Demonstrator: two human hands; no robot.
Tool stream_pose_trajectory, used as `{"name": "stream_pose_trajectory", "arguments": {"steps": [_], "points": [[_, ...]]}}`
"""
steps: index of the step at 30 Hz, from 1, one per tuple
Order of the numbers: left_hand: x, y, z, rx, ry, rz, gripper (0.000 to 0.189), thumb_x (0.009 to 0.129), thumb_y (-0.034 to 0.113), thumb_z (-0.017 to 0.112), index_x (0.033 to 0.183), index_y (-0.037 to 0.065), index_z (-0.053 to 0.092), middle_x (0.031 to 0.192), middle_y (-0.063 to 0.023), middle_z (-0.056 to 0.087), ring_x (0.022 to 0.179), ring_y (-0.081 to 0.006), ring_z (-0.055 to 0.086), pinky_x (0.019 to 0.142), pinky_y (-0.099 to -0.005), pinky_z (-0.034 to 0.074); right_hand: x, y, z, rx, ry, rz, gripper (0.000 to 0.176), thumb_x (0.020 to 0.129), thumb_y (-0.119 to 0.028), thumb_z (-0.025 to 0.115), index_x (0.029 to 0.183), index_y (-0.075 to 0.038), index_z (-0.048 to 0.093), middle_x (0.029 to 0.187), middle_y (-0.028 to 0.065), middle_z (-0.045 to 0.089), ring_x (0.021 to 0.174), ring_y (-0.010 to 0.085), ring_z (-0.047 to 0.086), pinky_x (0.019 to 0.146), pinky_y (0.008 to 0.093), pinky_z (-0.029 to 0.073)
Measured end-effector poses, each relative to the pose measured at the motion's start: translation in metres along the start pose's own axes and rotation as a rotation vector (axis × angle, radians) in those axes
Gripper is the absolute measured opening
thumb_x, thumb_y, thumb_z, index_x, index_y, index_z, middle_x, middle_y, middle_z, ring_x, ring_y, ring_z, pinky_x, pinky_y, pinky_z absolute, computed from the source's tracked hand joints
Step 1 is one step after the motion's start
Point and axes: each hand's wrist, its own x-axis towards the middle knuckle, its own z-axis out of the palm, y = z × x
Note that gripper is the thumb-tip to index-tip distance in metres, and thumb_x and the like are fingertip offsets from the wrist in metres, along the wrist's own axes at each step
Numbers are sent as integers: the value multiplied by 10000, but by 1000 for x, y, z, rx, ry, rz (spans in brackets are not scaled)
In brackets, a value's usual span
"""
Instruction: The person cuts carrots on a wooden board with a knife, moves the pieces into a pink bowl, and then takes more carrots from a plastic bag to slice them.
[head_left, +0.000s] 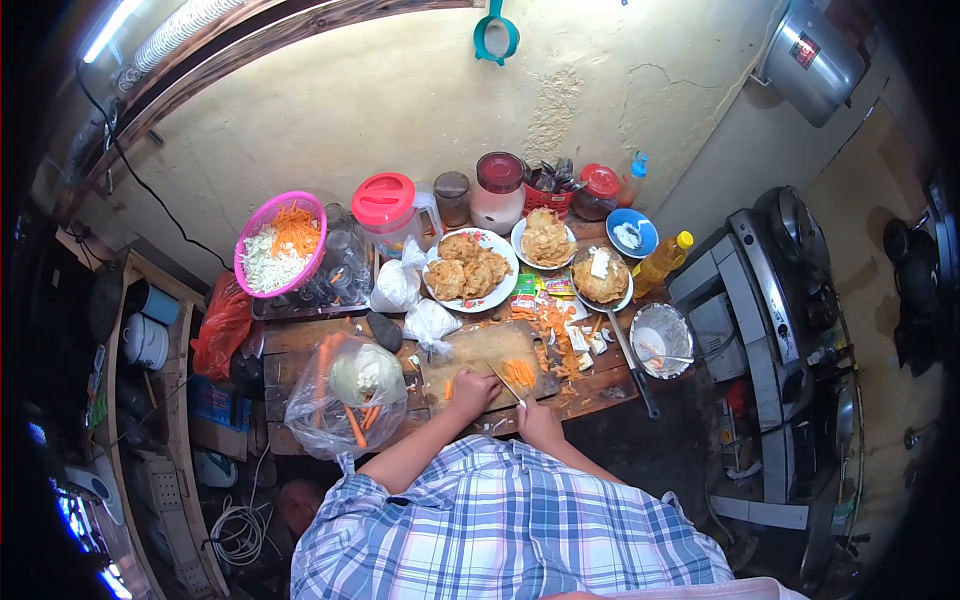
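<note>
On the wooden cutting board (436, 372), my left hand (473, 392) has its fingers bent down and closed on a carrot piece (448, 390); an orange bit shows at its left edge, and the fingers hide the rest. My right hand (541, 425) is wrapped round the handle of a knife (511, 384), its blade slanting toward my left fingertips. Thin carrot strips (519, 373) lie to the right of the blade. Left of the board, a clear plastic bag (310, 418) holds whole carrots (356, 427) and a pale round cabbage (368, 375).
Behind the board stand a plate of fritters (485, 236), a pink basket (245, 230) of shredded vegetables and a red-lidded jug (384, 205). Orange peelings (553, 318) litter the table's right side near a long-handled spatula (632, 362) and a white bucket (662, 322). A stove (765, 250) stands right.
</note>
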Motion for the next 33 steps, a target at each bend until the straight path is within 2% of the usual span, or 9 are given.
{"name": "stream_pose_trajectory", "arguments": {"steps": [9, 12, 14, 17, 18, 20, 23, 27, 33], "points": [[2, 1, -7, 7, -38, -65, 106, 716, 206, 673, 669, 112, 661, 714, -10, 628, 610, -208, 585, 618, -350, 400, 12, -5, 6, -138, -52, -20, 270, 915, -268, 480, 925, -6, 547, 741, 269, 625, 726, 452, 617, 649, 542, 486], [10, -2, -25, -36, -101, -218, 115, 732, 190, 666, 704, 79, 678, 741, -53, 636, 632, -248, 593, 630, -363, 434, 5, 3, 8, -82, -18, 16, 268, 915, -262, 486, 915, -1, 545, 728, 272, 617, 716, 453, 613, 642, 539, 482], [7, -19, -33, -294, 39, -422, 128, 737, 153, 659, 785, 40, 693, 769, -111, 638, 678, -287, 607, 651, -373, 473, 5, 7, 5, -39, 0, 29, 264, 914, -256, 489, 910, 3, 542, 724, 278, 612, 716, 456, 609, 640, 539, 479], [6, -35, -58, -326, -1, -454, 177, 729, 116, 651, 873, 21, 692, 789, -155, 630, 712, -310, 613, 666, -371, 495, 4, 3, -4, 27, 2, 26, 261, 912, -247, 495, 901, 10, 537, 719, 288, 603, 720, 463, 603, 638, 537, 474], [4, -34, -64, -322, 0, -456, 177, 729, 116, 651, 873, 21, 692, 789, -155, 630, 712, -310, 613, 666, -371, 495, 4, 1, -6, 49, -11, 8, 261, 910, -245, 497, 897, 13, 536, 718, 292, 600, 723, 466, 600, 637, 534, 472], [1, -31, -75, -323, -235, -441, 180, 731, 102, 645, 891, 30, 687, 830, -148, 630, 774, -305, 618, 701, -379, 497, 5, 3, -3, 41, -40, -19, 265, 908, -248, 498, 894, 14, 535, 721, 293, 600, 724, 469, 598, 641, 535, 472], [-6, -26, -63, -142, -161, -227, 165, 733, 94, 637, 882, 44, 688, 867, -126, 631, 824, -296, 613, 741, -383, 500, 4, 6, 2, 35, -70, -43, 274, 905, -256, 499, 892, 15, 537, 726, 294, 602, 728, 472, 597, 651, 537, 472], [-3, -24, -53, -92, -197, -188, 142, 730, 103, 643, 855, 52, 687, 879, -106, 630, 862, -291, 607, 776, -392, 496, 4, -1, -3, 42, -34, 82, 286, 906, -265, 494, 908, 17, 545, 738, 291, 607, 740, 467, 601, 669, 540, 470], [9, -26, -47, 64, -369, -114, 101, 750, 153, 647, 786, 63, 675, 812, -86, 619, 815, -284, 618, 725, -400, 510, -1, 0, -4, 47, -20, 66, 296, 910, -273, 489, 915, 16, 551, 750, 281, 613, 755, 461, 605, 678, 532, 472]]}}
